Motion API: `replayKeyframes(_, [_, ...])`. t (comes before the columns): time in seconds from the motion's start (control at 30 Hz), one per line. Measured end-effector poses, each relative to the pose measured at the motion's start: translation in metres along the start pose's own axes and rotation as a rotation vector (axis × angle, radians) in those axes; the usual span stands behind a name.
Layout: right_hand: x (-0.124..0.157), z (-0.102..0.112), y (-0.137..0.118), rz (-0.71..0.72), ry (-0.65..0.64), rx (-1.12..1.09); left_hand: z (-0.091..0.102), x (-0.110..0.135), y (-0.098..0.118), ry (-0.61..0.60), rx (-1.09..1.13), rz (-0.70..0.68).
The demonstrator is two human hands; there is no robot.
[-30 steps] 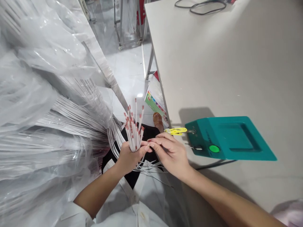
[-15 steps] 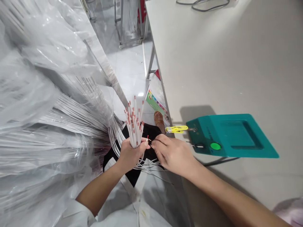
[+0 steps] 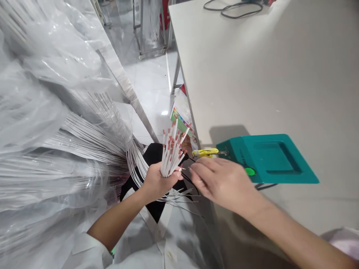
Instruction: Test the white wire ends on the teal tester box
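My left hand (image 3: 158, 183) is closed around a bundle of white cables (image 3: 171, 157) whose upper ends are reddish, copper-coloured. A small light-coloured tip pokes out by its thumb. My right hand (image 3: 220, 179), fingers bent and drawn together, hovers just right of the bundle with a small gap between them. Whatever its fingertips pinch, if anything, is hidden. Thin black leads (image 3: 192, 182) run between the two hands. Behind my right hand, a teal device (image 3: 254, 149) with a round green light (image 3: 249, 171) sits on the table, and a yellow clip (image 3: 206, 152) sticks out from its left side.
On the left lie long bundles of white cables (image 3: 86, 130) under clear plastic sheeting (image 3: 30, 93). The pale table (image 3: 266, 82) spans the right, with a black cord (image 3: 238, 9) at its far edge. A wheeled metal rack (image 3: 140, 33) stands on the floor beyond.
My right hand has drawn back to the right, away from my left hand. The cable bundle has shifted right and now leans that way. The view has moved slightly.
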State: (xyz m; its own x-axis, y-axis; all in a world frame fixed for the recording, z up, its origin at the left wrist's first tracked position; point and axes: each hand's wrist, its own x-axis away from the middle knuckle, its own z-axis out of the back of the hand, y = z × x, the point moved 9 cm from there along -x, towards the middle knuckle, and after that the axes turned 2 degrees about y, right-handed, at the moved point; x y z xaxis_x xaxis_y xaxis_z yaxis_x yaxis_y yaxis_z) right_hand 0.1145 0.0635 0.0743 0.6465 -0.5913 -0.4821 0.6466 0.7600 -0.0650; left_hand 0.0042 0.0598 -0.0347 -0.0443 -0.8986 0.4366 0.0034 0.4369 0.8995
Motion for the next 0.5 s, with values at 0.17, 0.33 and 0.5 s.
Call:
replayKeyframes(0.17, [0.011,0.018,0.036,-0.017,-0.051,0.293,-0.005,-0.011,0.012,0.062,0.062,-0.003])
replayKeyframes(0.33, [0.017,-0.006,0.048,0.054,-0.255,0.363,-0.015,-0.019,0.022,0.039,0.062,-0.035])
replayKeyframes(0.5, [0.007,-0.017,0.055,0.065,-0.306,0.332,-0.022,-0.025,0.023,0.034,0.065,-0.015])
